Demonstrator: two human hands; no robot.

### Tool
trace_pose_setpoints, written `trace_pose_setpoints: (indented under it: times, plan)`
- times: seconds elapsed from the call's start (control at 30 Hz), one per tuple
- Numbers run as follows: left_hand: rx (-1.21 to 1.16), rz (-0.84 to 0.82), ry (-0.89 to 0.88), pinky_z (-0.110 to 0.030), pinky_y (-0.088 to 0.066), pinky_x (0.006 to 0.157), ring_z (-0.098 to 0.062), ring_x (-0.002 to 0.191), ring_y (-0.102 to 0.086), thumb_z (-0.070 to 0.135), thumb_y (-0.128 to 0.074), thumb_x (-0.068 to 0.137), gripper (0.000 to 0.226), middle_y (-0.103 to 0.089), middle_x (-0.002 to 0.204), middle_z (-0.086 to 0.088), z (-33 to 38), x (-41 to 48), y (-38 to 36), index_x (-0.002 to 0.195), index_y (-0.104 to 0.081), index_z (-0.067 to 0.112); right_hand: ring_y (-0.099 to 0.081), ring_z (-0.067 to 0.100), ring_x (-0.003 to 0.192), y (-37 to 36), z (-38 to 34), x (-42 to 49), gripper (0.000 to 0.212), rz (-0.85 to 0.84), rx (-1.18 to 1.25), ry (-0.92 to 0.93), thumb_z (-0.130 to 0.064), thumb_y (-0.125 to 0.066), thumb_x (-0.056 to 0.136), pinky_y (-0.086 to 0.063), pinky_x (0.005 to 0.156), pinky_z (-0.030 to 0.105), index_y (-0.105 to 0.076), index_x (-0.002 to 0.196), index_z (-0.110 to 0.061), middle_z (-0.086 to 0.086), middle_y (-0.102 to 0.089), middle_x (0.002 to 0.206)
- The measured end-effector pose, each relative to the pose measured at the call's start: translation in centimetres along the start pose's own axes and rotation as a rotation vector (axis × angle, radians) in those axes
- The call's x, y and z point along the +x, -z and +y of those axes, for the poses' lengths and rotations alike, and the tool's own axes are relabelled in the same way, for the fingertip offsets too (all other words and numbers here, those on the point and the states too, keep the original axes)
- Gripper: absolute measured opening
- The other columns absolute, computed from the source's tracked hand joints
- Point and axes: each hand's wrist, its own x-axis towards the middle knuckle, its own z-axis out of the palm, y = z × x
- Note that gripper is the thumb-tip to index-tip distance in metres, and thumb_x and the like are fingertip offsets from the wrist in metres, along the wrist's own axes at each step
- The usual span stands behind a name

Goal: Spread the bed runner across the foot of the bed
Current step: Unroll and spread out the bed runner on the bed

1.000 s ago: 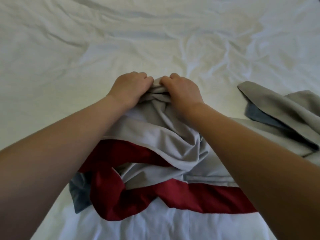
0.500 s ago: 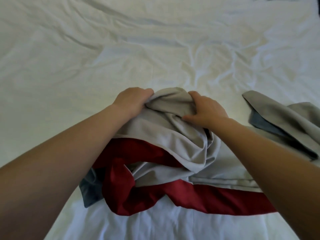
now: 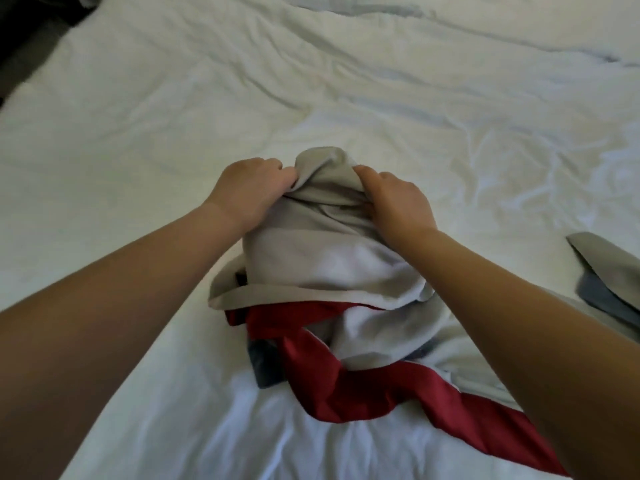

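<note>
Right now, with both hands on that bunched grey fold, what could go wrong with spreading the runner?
The left hand and right hand grip the bed runner close together, so pulling may just lift a clump. Its red band lies twisted under grey layers and might stay twisted. Dragging it could rumple the already wrinkled white sheet further.

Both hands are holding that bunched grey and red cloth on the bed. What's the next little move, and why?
Probably draw the hands apart sideways: the left hand and right hand grip the bed runner close together, and it lies crumpled and twisted on the white bedding.
</note>
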Motion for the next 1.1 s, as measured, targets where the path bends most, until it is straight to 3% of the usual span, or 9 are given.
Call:
trace_pose_setpoints:
  times: [0.33,0.53,0.63,0.7,0.8,0.9,1.03,1.1]
  plan:
    - [0.021,-0.080,0.241,-0.034,-0.030,0.057,-0.035,0.082,-0.057,0.009,-0.054,0.089,0.012,-0.054,0.090,-0.016,-14.2,-12.2,-4.2,0.100,-0.055,0.010,-0.058,0.036,0.092,-2.3,-18.2,6.0,0.057,-0.120,-0.057,0.225,-0.014,-0.054,0.090,-0.035,0.065,0.036,-0.030,0.141,-0.019,0.017,-0.052,0.112]
    - [0.026,-0.240,0.329,-0.032,-0.031,0.057,-0.034,0.085,-0.060,0.013,-0.056,0.087,0.014,-0.059,0.091,-0.012,-17.1,-18.6,-9.6,0.100,-0.052,0.011,-0.053,0.034,0.110,-6.8,-25.9,7.5,0.043,-0.232,-0.143,0.314,-0.012,-0.048,0.094,-0.039,0.073,0.038,-0.036,0.135,-0.016,0.014,-0.050,0.124]
    - [0.055,-0.191,0.223,-0.030,-0.032,0.048,-0.035,0.065,-0.061,0.008,-0.069,0.075,0.016,-0.060,0.074,-0.014,-17.3,-20.1,-11.0,0.085,-0.057,0.007,-0.052,0.032,0.114,-8.5,-27.2,7.5,0.039,-0.245,-0.215,0.275,-0.008,-0.046,0.093,-0.041,0.077,0.039,-0.041,0.131,-0.014,0.012,-0.052,0.125]
    - [0.002,-0.039,0.164,-0.026,-0.029,0.044,-0.034,0.049,-0.055,0.009,-0.076,0.062,0.024,-0.054,0.060,-0.016,-17.5,-19.9,-11.1,0.074,-0.057,0.004,-0.051,0.032,0.113,-8.6,-27.1,7.2,0.042,-0.227,-0.195,0.238,-0.011,-0.050,0.089,-0.042,0.081,0.039,-0.042,0.130,-0.017,0.011,-0.053,0.122]
    - [-0.037,0.119,0.085,-0.033,-0.038,0.047,-0.035,0.061,-0.056,0.022,-0.073,0.067,0.029,-0.057,0.073,-0.016,-17.1,-17.8,-9.8,0.086,-0.059,0.005,-0.050,0.031,0.113,-6.9,-25.9,6.5,0.051,-0.151,-0.104,0.226,-0.028,-0.055,0.085,-0.040,0.086,0.039,-0.042,0.134,-0.022,0.009,-0.053,0.121]
    - [-0.160,0.222,-0.003,-0.040,-0.048,0.059,-0.035,0.078,-0.058,0.029,-0.066,0.072,0.040,-0.060,0.092,-0.014,-15.4,-14.4,-8.2,0.105,-0.059,0.007,-0.047,0.028,0.122,-4.6,-23.3,4.7,0.061,-0.064,-0.043,0.126,-0.046,-0.054,0.083,-0.037,0.099,0.041,-0.040,0.139,-0.026,0.007,-0.051,0.130]
    - [-0.292,0.173,-0.232,-0.043,-0.049,0.083,-0.035,0.107,-0.055,0.029,-0.068,0.074,0.059,-0.055,0.123,-0.017,-12.3,-10.0,-7.6,0.127,-0.052,0.009,-0.044,0.028,0.126,-3.6,-19.6,1.3,0.076,-0.110,-0.093,-0.050,-0.066,-0.052,0.078,-0.037,0.099,0.042,-0.034,0.142,-0.029,0.007,-0.048,0.134]
    - [-0.274,0.082,-0.263,-0.045,-0.045,0.094,-0.035,0.119,-0.049,0.026,-0.065,0.079,0.062,-0.046,0.137,-0.017,-11.2,-8.5,-8.0,0.135,-0.045,0.011,-0.039,0.028,0.130,-4.1,-18.9,0.4,0.090,-0.194,-0.122,-0.101,-0.067,-0.058,0.072,-0.039,0.100,0.043,-0.022,0.147,-0.032,0.007,-0.040,0.141]
